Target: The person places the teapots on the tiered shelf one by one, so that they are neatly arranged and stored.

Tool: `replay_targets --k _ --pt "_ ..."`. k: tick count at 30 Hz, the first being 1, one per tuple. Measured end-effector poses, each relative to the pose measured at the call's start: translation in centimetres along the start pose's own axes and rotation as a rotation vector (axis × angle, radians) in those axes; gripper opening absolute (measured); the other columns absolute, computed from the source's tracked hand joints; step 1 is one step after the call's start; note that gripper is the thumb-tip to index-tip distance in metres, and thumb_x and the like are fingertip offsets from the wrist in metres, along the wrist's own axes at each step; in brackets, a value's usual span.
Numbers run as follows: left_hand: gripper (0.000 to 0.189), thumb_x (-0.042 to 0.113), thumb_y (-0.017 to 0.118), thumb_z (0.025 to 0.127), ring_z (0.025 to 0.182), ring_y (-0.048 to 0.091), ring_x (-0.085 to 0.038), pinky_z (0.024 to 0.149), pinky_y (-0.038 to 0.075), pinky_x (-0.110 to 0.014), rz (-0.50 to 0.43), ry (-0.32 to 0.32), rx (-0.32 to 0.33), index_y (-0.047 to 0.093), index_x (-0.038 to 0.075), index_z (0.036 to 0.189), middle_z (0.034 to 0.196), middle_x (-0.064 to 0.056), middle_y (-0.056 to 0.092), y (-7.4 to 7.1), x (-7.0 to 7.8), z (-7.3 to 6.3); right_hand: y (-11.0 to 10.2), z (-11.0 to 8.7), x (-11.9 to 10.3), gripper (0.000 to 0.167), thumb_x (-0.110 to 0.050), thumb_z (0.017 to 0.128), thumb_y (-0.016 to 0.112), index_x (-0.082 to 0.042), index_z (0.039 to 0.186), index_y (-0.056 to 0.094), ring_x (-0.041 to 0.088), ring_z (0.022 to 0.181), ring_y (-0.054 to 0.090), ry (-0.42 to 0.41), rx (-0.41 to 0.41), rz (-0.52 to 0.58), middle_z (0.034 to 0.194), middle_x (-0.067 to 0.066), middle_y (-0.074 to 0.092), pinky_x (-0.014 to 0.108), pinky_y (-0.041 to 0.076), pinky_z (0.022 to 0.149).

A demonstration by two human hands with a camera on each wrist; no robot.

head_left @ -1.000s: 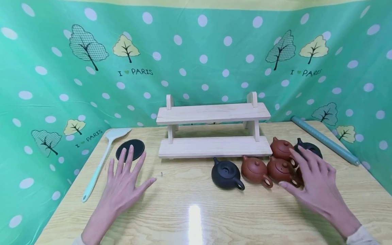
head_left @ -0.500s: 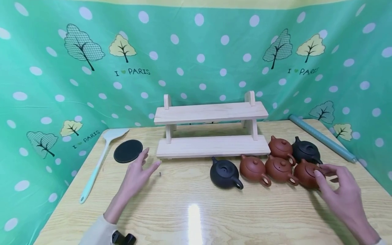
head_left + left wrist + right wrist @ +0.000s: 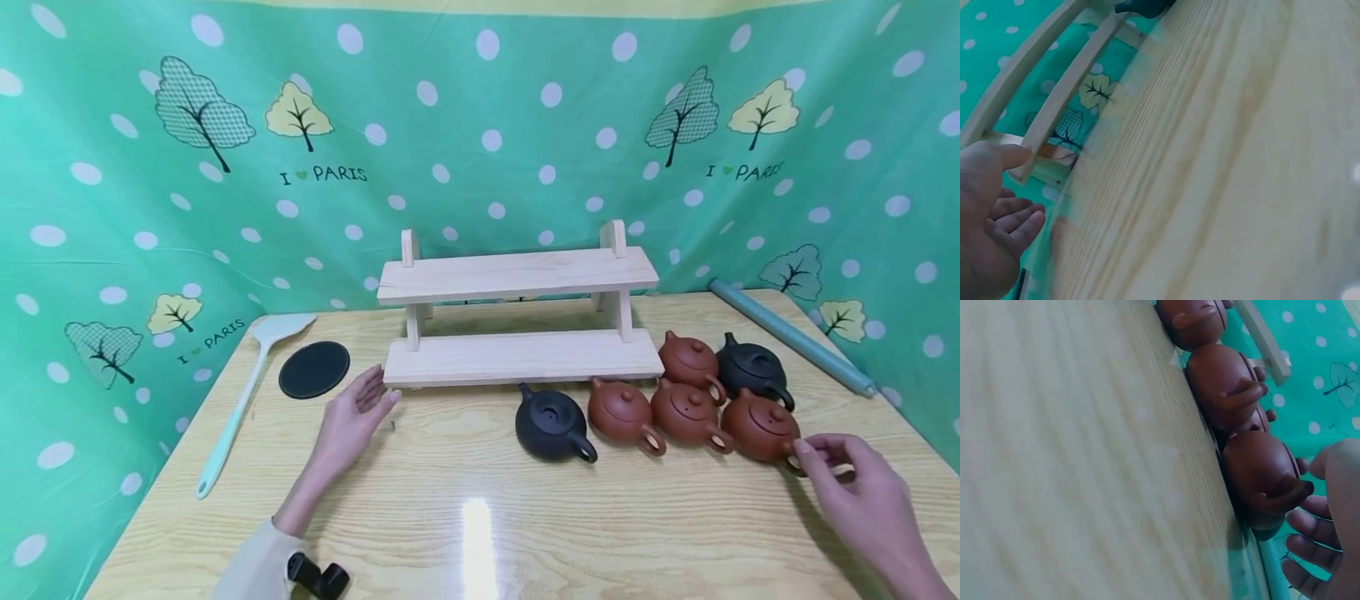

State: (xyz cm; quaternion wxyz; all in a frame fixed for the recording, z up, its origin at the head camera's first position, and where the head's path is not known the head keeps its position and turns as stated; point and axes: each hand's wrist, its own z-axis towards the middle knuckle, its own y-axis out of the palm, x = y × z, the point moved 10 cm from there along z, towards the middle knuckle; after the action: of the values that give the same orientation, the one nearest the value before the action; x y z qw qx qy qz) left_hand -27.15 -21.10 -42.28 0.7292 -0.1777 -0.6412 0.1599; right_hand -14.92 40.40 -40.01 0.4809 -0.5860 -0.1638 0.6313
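My left hand (image 3: 351,427) is at the left end of the two-tier wooden shelf (image 3: 517,358), thumb and fingers spread apart. In the left wrist view its thumb (image 3: 1015,156) overlaps the end of a shelf board; contact is unclear. My right hand (image 3: 862,487) is at the handle (image 3: 1285,499) of the rightmost brown teapot (image 3: 761,425). Its thumb and index finger lie on either side of the handle tip, with no clear grip. To the left sit two brown teapots (image 3: 621,412) (image 3: 684,414) and a black teapot (image 3: 551,425). Behind are another brown teapot (image 3: 686,358) and a black one (image 3: 750,368).
At the left lie a round black coaster (image 3: 314,370) and a pale turquoise spatula (image 3: 251,404). A blue-green roll (image 3: 795,337) lies along the right side. A polka-dot cloth (image 3: 465,150) hangs behind and beside the wooden table (image 3: 405,517).
The left hand has moved from over the coaster to the shelf's left end. The right hand has come from above the teapots rightward and down to the rightmost brown teapot's handle.
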Motion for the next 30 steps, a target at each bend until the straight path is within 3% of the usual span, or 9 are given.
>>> replay_targets --k 4,8,13,17,22,30 --pt "0.066 0.026 0.069 0.103 0.136 0.052 -0.038 0.109 0.047 -0.037 -0.054 -0.017 0.017 0.041 -0.008 0.153 0.151 -0.028 0.049 0.0 -0.3 0.3 0.1 -0.2 0.7 0.035 -0.026 0.107 0.058 0.009 0.109 0.061 0.003 0.080 0.044 0.034 -0.019 -0.045 0.099 0.021 0.058 0.015 0.036 0.052" --pt "0.061 0.022 0.069 0.103 0.134 0.055 -0.036 0.106 0.049 -0.031 -0.103 -0.020 0.032 0.044 -0.006 0.152 0.148 -0.026 0.052 0.2 -0.6 0.4 0.1 -0.5 1.1 0.038 -0.029 0.108 0.057 0.009 0.107 0.062 0.018 0.081 0.041 0.045 -0.026 -0.074 0.093 0.016 0.053 0.021 0.031 0.055" --pt "0.059 0.022 0.069 0.103 0.132 0.057 -0.036 0.101 0.050 -0.019 -0.104 0.000 0.055 0.047 -0.005 0.151 0.146 -0.025 0.054 0.1 -0.7 0.5 0.1 -0.8 0.8 0.035 -0.028 0.105 0.062 0.006 0.102 0.066 0.012 0.066 0.038 0.013 -0.019 -0.067 0.078 0.007 0.050 0.024 0.027 0.052" --pt "0.057 0.022 0.069 0.103 0.131 0.057 -0.035 0.099 0.050 -0.017 -0.116 -0.003 0.072 0.049 -0.003 0.150 0.145 -0.024 0.056 0.0 -0.8 0.6 0.1 -0.9 0.4 0.031 -0.025 0.103 0.066 0.006 0.097 0.068 0.010 0.058 0.037 -0.030 -0.007 -0.066 0.070 0.005 0.046 0.023 0.026 0.050" --pt "0.056 0.020 0.070 0.102 0.131 0.058 -0.033 0.099 0.050 -0.017 -0.145 -0.016 0.082 0.051 -0.002 0.149 0.143 -0.023 0.058 0.1 -0.9 0.6 0.1 -1.1 0.0 0.026 -0.020 0.102 0.067 0.004 0.094 0.069 0.008 0.056 0.038 -0.083 0.012 -0.048 0.067 0.002 0.046 0.021 0.027 0.049" --pt "0.055 0.017 0.071 0.102 0.130 0.059 -0.033 0.096 0.049 -0.012 -0.179 -0.004 0.089 0.051 -0.002 0.149 0.143 -0.022 0.058 0.0 -1.0 0.7 0.8 -1.2 0.2 0.022 -0.015 0.104 0.065 0.006 0.101 0.067 0.007 0.057 0.038 -0.114 -0.017 -0.055 0.070 0.004 0.050 0.022 0.029 0.047"
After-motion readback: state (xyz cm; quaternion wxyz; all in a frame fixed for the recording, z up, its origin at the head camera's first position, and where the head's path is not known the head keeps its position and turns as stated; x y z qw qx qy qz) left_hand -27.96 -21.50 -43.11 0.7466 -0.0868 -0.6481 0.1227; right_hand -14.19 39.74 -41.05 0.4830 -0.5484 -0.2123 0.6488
